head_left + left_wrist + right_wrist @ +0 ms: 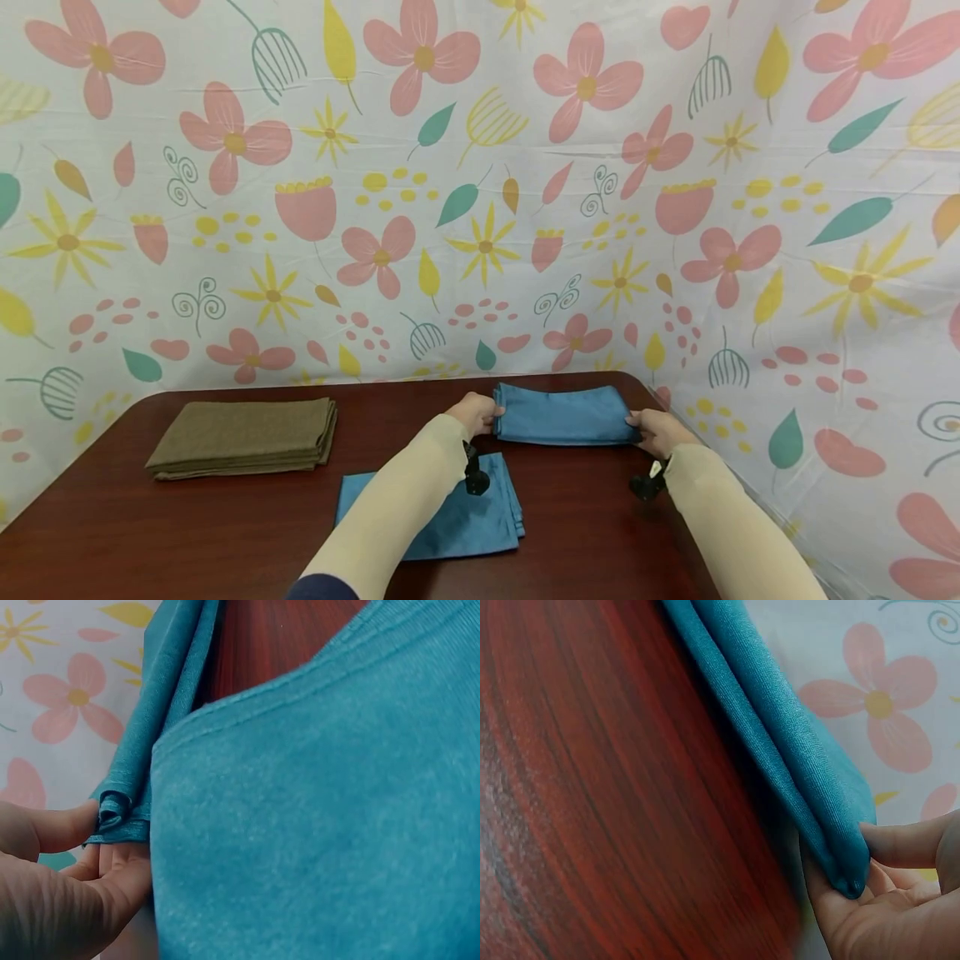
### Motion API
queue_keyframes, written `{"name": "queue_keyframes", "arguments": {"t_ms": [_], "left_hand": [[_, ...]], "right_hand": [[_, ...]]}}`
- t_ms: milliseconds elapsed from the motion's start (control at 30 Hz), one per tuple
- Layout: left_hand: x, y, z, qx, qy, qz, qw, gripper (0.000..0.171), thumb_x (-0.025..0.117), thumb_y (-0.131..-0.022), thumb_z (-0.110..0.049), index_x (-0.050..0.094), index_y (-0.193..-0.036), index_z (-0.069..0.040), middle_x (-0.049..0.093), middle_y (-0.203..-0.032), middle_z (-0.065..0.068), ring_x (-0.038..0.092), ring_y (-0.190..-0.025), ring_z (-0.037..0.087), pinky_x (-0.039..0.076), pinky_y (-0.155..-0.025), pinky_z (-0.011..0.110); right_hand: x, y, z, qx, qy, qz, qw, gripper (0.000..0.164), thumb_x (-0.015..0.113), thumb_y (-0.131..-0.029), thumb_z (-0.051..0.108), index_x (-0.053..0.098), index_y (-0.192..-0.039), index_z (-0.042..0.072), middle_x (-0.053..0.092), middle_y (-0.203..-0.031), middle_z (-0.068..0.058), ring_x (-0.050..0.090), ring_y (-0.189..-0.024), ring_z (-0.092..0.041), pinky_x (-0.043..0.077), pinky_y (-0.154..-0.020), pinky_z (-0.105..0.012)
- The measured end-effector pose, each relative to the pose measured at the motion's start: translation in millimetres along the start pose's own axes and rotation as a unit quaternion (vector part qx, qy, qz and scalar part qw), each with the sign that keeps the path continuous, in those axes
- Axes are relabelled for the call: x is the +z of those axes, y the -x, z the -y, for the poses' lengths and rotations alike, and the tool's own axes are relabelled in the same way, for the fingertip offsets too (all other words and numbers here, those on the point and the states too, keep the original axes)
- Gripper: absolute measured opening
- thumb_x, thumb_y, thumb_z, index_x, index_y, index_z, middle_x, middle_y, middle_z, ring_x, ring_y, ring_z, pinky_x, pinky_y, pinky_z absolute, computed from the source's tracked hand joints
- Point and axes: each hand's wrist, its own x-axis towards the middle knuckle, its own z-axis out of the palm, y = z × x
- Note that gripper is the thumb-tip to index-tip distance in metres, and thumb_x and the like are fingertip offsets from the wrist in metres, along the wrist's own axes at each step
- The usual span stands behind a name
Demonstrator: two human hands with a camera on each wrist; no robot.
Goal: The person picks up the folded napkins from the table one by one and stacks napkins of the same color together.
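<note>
A folded blue cloth [562, 414] is stretched between both hands near the table's back right. My left hand [477, 413] pinches its left end, thumb over the folded layers and fingers beneath, as the left wrist view shows. At the other end my right hand [660, 432] pinches a corner between thumb and fingers; the right wrist view shows the folded cloth [780, 742] running away from that grip. A second blue cloth [472, 521], folded flat, lies nearer on the table, partly hidden under my left forearm.
A folded brown cloth [243, 437] lies at the left of the dark wooden table [247, 533]. Behind the table and along its right side hangs a flowered curtain [480, 183]. The table's right edge runs close to my right hand.
</note>
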Motion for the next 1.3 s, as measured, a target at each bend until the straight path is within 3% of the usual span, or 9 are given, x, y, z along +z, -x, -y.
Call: {"name": "queue_keyframes", "arguments": {"t_ms": [167, 467, 633, 900, 1067, 1300], "left_hand": [[-3.6, 3.2, -2.6, 0.005, 0.003, -0.002, 1.0000, 0.064, 0.056, -0.096, 0.002, 0.022, -0.151, 0.007, 0.035, -0.150, 0.026, 0.039, -0.137, 0.039, 0.043, -0.109, 0.044], [-11.1, 12.3, -6.7, 0.022, 0.014, -0.008, 0.9996, 0.062, 0.050, -0.096, 0.006, 0.021, -0.151, 0.006, 0.032, -0.152, 0.025, 0.040, -0.135, 0.037, 0.040, -0.110, 0.046], [-15.9, 12.0, -7.4, 0.025, 0.020, -0.020, 0.9993, 0.063, 0.051, -0.095, 0.007, 0.021, -0.151, 0.006, 0.033, -0.151, 0.025, 0.041, -0.136, 0.037, 0.043, -0.109, 0.045], [-25.2, 17.6, -16.9, 0.046, 0.020, -0.041, 0.9979, 0.060, 0.052, -0.096, 0.005, 0.024, -0.150, 0.005, 0.036, -0.149, 0.024, 0.044, -0.133, 0.036, 0.046, -0.105, 0.042], [-31.6, 25.9, -19.5, 0.054, 0.017, -0.035, 0.9978, 0.059, 0.053, -0.097, 0.002, 0.027, -0.149, 0.005, 0.037, -0.148, 0.024, 0.043, -0.133, 0.036, 0.046, -0.105, 0.042], [-36.3, 30.1, -22.9, 0.058, 0.004, -0.058, 0.9966, 0.059, 0.059, -0.093, 0.001, 0.033, -0.146, 0.005, 0.040, -0.147, 0.020, 0.048, -0.128, 0.034, 0.048, -0.101, 0.042]], "right_hand": [[-0.3, 0.5, 3.6, -0.007, 0.013, 0.022, 1.000, 0.061, 0.029, -0.101, -0.001, -0.008, -0.149, -0.010, -0.026, -0.153, -0.028, -0.020, -0.143, -0.043, -0.005, -0.120, -0.056], [11.2, 2.7, 15.6, -0.001, -0.010, -0.005, 1.000, 0.064, 0.032, -0.100, -0.002, -0.006, -0.151, -0.005, -0.020, -0.156, -0.025, -0.014, -0.146, -0.039, -0.005, -0.121, -0.051], [16.9, 1.0, 19.0, -0.003, -0.005, 0.011, 1.000, 0.061, 0.029, -0.101, -0.002, -0.006, -0.151, -0.005, -0.014, -0.158, -0.026, -0.008, -0.148, -0.038, -0.002, -0.122, -0.050], [25.0, 2.5, 27.8, -0.003, 0.009, 0.041, 0.999, 0.061, 0.026, -0.103, 0.001, -0.013, -0.150, -0.002, -0.021, -0.156, -0.024, -0.018, -0.145, -0.038, -0.009, -0.120, -0.052], [30.9, 6.5, 31.7, -0.004, 0.014, 0.039, 0.999, 0.061, 0.027, -0.104, 0.003, -0.010, -0.151, -0.002, -0.015, -0.158, -0.026, -0.009, -0.147, -0.039, 0.002, -0.122, -0.050], [36.6, 7.2, 32.8, -0.016, 0.047, 0.019, 0.999, 0.057, 0.030, -0.103, 0.003, 0.002, -0.152, -0.004, 0.001, -0.159, -0.029, 0.010, -0.147, -0.041, 0.022, -0.120, -0.049]]}}
